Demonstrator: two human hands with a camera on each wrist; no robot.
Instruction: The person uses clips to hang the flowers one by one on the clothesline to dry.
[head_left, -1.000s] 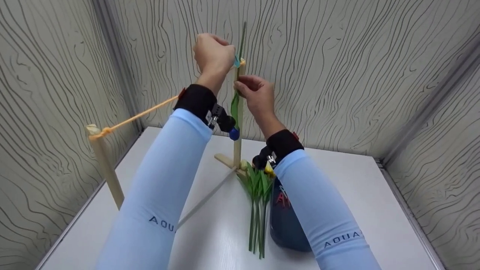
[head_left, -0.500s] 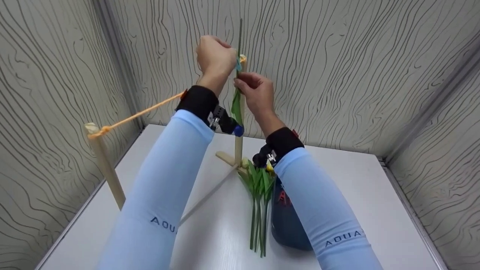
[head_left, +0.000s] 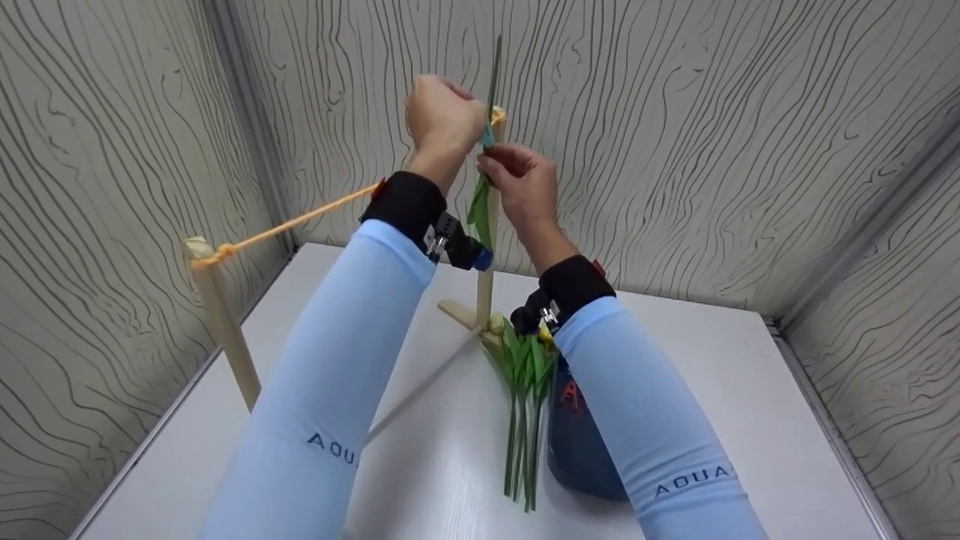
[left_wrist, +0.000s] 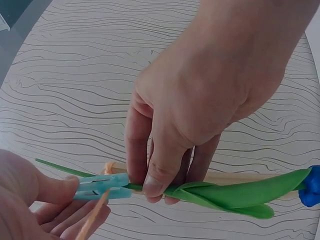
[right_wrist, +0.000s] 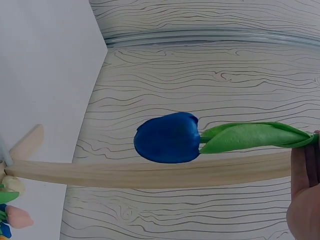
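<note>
A blue tulip hangs bloom down along the far wooden post. My right hand pinches its green stem just above the leaves. My left hand holds a light blue clothespin between thumb and fingers, close to the right fingertips. In the left wrist view, the clothespin lies along the stem where the orange cord crosses. Whether it bites on both cord and stem, I cannot tell. In the head view the left hand's fingers are mostly hidden behind its back.
The cord runs from the near wooden post to the far post. Several tulips lie on the white table. Beside them stands a dark bin with red clothespins, partly under the right forearm.
The clothespin and left hand have come down slightly relative to the cord's knot. My right hand has risen closer to the clothespin. The whole head view has shifted a little.
</note>
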